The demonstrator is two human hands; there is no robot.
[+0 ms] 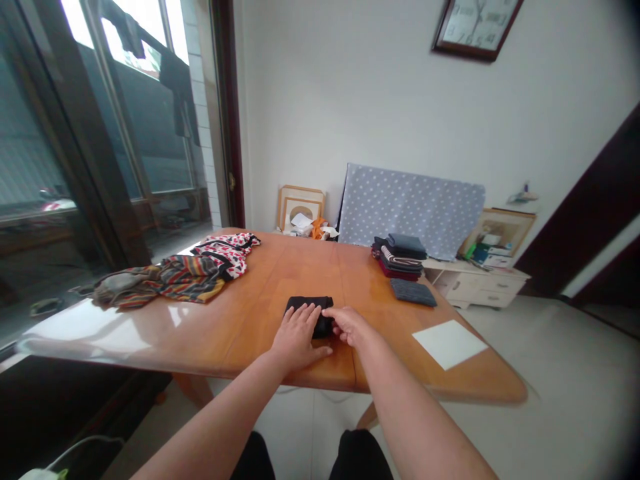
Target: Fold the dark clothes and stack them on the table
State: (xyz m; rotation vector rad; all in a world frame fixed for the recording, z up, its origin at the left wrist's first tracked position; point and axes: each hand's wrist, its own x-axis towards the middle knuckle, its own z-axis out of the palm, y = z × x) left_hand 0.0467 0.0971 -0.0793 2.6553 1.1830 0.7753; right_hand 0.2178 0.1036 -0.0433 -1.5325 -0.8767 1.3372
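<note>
A folded black cloth (310, 315) lies near the front of the wooden table (250, 327). My left hand (297, 337) rests on its near left part with the fingers spread. My right hand (350, 325) comes in from the right, and its fingertips press against the cloth's right end. Part of the cloth is hidden under my fingers.
Beyond my hands stand a stack of folded clothes (399, 257) and a flat grey folded cloth (413, 292). A white sheet (449, 344) lies at the right. Striped and red-white patterned garments (190, 273) lie at the left. A glass door stands beyond them.
</note>
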